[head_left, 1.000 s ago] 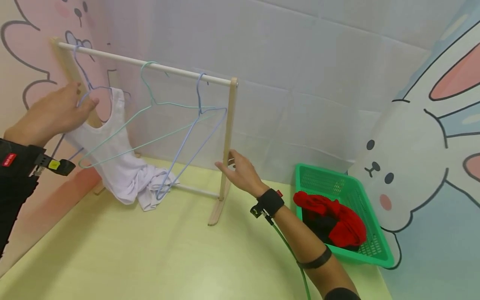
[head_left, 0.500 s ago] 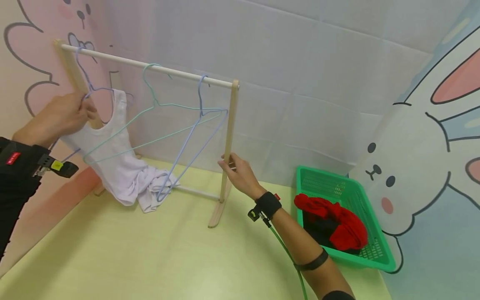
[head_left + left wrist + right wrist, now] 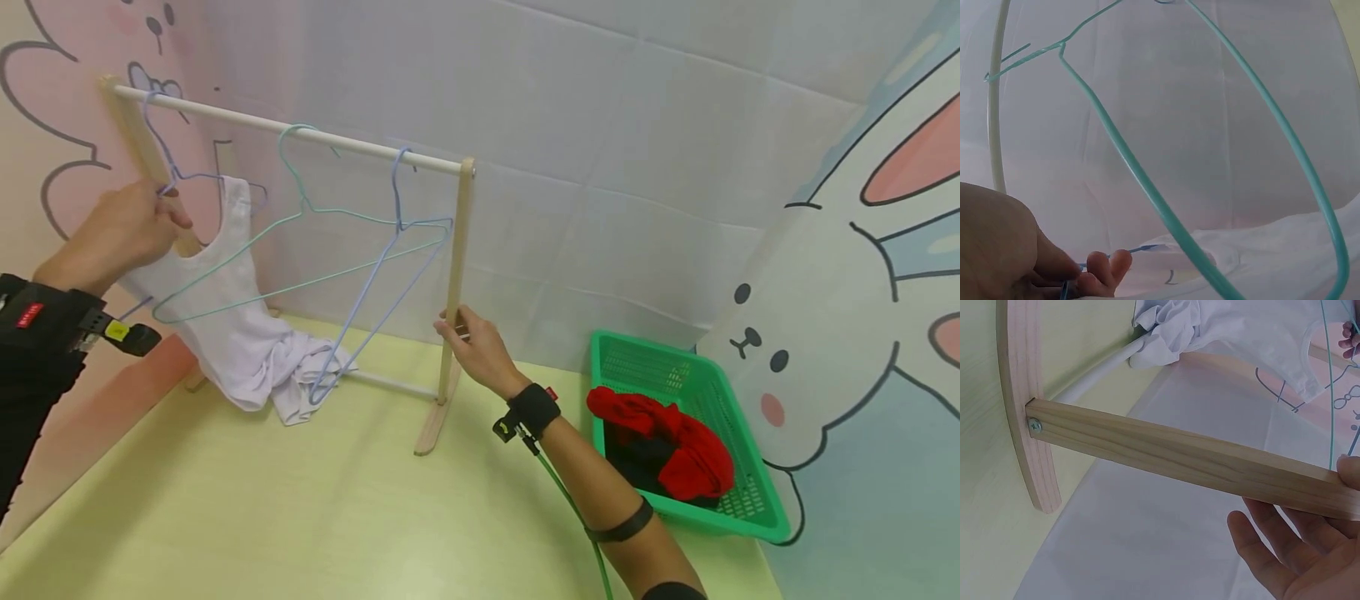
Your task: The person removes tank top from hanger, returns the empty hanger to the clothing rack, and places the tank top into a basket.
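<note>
In the head view, a white tank top (image 3: 232,333) hangs on a blue hanger (image 3: 167,154) at the rack's left end. Its lower part is bunched near the bottom rail. My left hand (image 3: 123,229) pinches that hanger by its shoulder near the neck; the left wrist view shows the thumb against the fingers (image 3: 1102,272) there. My right hand (image 3: 486,354) holds the wooden upright (image 3: 459,242) at the rack's right end, thumb on one side and fingers on the other. Between them hang a bare teal hanger (image 3: 303,200) and a bare blue hanger (image 3: 399,200).
A green basket (image 3: 750,521) with red cloth (image 3: 686,450) and black cloth (image 3: 637,457) stands right of the rack on the pale yellow table (image 3: 300,517). A white rod (image 3: 247,121) bears the hangers. Walls with printed rabbits close in both sides.
My left fingers and thumb have come together on the blue hanger, where they were spread beside it before. My right thumb and fingers have drawn in round the upright, slightly lower.
</note>
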Motion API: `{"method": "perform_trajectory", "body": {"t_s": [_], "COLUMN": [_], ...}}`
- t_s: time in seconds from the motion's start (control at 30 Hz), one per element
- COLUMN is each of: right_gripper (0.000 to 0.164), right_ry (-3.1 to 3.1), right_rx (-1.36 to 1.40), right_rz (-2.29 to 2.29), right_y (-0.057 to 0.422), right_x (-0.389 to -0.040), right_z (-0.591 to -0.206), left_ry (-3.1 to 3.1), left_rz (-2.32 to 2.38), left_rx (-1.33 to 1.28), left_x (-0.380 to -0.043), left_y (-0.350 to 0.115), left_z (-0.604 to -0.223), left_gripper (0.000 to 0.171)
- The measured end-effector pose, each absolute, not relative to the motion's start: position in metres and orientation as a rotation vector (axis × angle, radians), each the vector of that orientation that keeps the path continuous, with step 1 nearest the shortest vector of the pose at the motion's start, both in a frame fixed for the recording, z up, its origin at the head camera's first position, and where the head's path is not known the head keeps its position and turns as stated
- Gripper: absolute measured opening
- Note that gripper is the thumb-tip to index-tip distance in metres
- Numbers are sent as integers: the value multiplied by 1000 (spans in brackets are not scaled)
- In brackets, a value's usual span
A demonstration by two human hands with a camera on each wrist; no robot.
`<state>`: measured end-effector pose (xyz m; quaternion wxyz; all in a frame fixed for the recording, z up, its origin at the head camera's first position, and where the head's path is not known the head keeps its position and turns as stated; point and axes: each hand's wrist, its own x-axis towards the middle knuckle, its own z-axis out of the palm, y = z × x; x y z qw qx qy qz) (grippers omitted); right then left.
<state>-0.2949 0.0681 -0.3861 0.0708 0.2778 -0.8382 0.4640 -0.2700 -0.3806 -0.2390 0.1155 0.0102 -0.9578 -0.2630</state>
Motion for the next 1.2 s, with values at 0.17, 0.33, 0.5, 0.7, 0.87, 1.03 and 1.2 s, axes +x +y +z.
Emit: {"method": "perform_trajectory", "body": {"t_s": [0.17,0.33,0.5,0.7,0.87,1.03,1.2], "right_gripper": [29,29,29,30,30,26,24], "right_ry": [-2531,-2528,-2535,-2550,-2552,-2519,-2500], "right_rx": [833,821,815,825,815,859,875], "right_rz": [1388,1371,1380,1378,1366,1331,1296], "right_y": [68,70,70,69,69,70,71], "right_x": [-294,-294,-294,-292,-292,-294,-295], "right_z": [-385,-381,-381,-382,-382,-384,-387], "left_ry": [-2693,-2659,-2669,-2666,-2651,-2612,-2585], "left_rz": [-697,-699,-721,-733,-733,-733,-732], "left_rx": [25,39,80,133,157,192,200], "left_x": [-270,-273,-275,-275,-273,-271,-271], "left_y": [-376,-374,-373,-375,-373,-371,-370], "left_z": [-238,-236,-236,-240,-240,-236,-237], "left_gripper": [53,43,44,47,53,58,58]}}
